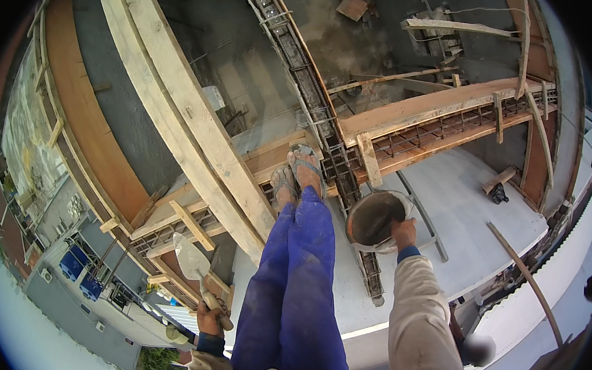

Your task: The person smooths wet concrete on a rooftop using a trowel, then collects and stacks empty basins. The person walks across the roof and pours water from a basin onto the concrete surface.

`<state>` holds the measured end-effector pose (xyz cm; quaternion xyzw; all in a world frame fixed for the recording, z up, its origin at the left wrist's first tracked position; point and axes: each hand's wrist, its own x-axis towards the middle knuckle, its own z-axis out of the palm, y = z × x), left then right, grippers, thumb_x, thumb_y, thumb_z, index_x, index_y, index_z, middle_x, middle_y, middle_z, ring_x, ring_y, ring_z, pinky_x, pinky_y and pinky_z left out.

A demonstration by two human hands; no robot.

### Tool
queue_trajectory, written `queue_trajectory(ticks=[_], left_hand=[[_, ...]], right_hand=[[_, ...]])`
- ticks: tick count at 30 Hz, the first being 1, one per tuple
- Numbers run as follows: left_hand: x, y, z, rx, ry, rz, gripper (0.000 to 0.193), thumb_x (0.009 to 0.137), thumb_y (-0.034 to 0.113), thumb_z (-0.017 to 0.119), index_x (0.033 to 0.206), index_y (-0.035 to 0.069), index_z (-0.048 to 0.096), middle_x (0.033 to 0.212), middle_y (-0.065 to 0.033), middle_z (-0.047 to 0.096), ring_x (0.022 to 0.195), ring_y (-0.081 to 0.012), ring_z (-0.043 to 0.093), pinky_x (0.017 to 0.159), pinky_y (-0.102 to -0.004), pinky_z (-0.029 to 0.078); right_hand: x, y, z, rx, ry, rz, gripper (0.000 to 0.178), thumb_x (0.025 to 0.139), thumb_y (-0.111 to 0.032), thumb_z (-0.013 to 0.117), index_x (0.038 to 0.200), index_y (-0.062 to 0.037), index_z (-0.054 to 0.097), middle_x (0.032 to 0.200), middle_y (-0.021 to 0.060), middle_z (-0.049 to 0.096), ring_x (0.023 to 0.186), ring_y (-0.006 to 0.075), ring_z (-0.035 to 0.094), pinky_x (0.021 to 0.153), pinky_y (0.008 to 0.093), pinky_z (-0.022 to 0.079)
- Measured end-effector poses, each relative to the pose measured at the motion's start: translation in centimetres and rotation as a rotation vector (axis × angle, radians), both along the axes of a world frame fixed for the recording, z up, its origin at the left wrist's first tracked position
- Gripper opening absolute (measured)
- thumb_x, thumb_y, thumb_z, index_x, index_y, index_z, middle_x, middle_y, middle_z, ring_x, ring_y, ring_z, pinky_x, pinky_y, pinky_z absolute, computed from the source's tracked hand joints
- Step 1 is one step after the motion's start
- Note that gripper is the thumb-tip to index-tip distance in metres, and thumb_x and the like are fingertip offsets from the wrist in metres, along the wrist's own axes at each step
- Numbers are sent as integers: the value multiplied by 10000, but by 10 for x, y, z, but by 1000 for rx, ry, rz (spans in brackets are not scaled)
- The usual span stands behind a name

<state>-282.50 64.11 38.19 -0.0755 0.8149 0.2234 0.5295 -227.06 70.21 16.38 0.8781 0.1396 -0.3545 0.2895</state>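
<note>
My left hand (pixel 210 319) is closed round the wooden handle of a trowel (pixel 192 259), whose pale, mortar-smeared blade points up and away from me. With my right hand (pixel 403 234) I grip the near right rim of a grey-coated bucket (pixel 357 226). The bucket hangs or rests beside a narrow beam form; which of the two I cannot tell. Its inside looks dark grey, and how much it holds is unclear. My sandalled feet (pixel 305 170) stand on the formwork where the beams meet, left of the bucket.
Two long planks (pixel 177 109) run along my left. Timber formwork with steel rebar (pixel 439 135) crosses to the right, above a deep drop to the floor (pixel 249 77). A white slab (pixel 475 206) lies below right. Another person's blurred head (pixel 478 349) shows at lower right.
</note>
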Motion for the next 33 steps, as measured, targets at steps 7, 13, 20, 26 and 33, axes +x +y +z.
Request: queue_trajectory(ticks=[7, 13, 20, 26, 33], left_hand=[[21, 16, -7, 57, -64, -48, 412, 671, -81, 493, 1068, 21, 532, 926, -118, 591, 750, -239, 618, 629, -370, 576], [2, 13, 1, 83, -40, -45, 482, 692, -95, 469, 1144, 65, 525, 940, -111, 599, 764, -243, 617, 640, -390, 565], [-18, 13, -2, 49, 12, -183, 418, 687, -54, 531, 1093, 43, 516, 898, -120, 609, 701, -242, 628, 585, -388, 561], [-24, 49, 11, 30, 32, -622, 298, 766, -41, 574, 1051, 46, 551, 897, -109, 628, 699, -238, 643, 572, -371, 554], [-11, 155, 44, 93, 0, -818, 298, 752, -49, 585, 1042, 18, 565, 823, -105, 628, 651, -238, 636, 571, -379, 561]], right_hand=[[-10, 128, -48, -43, 218, 294, 560, 923, -175, 590, 1378, 114, 438, 1343, 278, 598, 1238, 386, 610, 1032, 421, 495], [-17, 111, -11, -84, 135, 45, 477, 928, -150, 571, 1366, 34, 532, 1343, 234, 619, 1256, 373, 603, 1034, 433, 504], [-5, -58, 123, -17, -18, -21, 342, 943, -208, 589, 1204, 10, 553, 1219, 290, 656, 1166, 433, 636, 988, 474, 511], [-21, -179, 194, 295, -313, -625, 407, 912, -297, 654, 1142, 24, 554, 1172, 299, 667, 1126, 415, 658, 934, 473, 528], [-67, -222, 204, 1056, -216, -1953, 342, 927, -117, 563, 1250, -17, 510, 1134, 175, 612, 978, 381, 656, 772, 537, 587]])
